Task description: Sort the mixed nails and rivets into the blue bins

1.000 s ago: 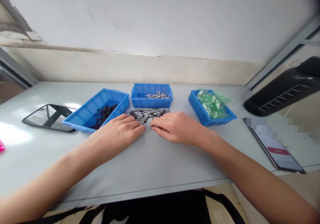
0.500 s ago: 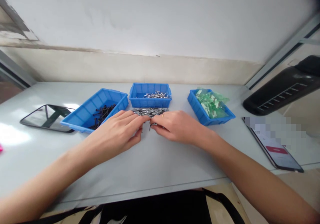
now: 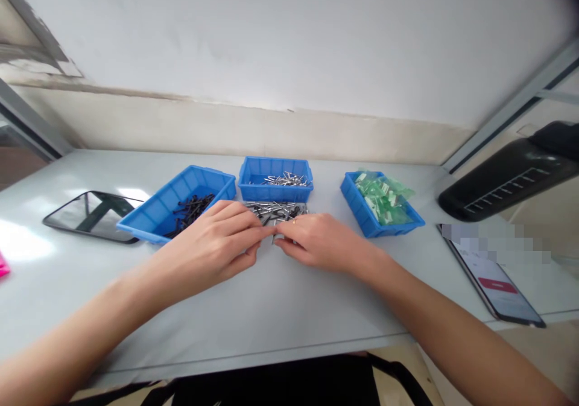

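Left hand point(image 3: 217, 246) and right hand point(image 3: 319, 241) meet fingertip to fingertip, both pinched up, but honestly can't tell if either grips anything. The nail pile point(image 3: 277, 209) sits just past the fingertips, with a blue tray point(image 3: 275, 192) right behind it.

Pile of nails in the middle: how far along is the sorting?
Some is done: black screws lie in the left tray, silver nails in the middle tray. In hand: left hand and right hand pick at the near edge of the pile. To do: the pile on the table.
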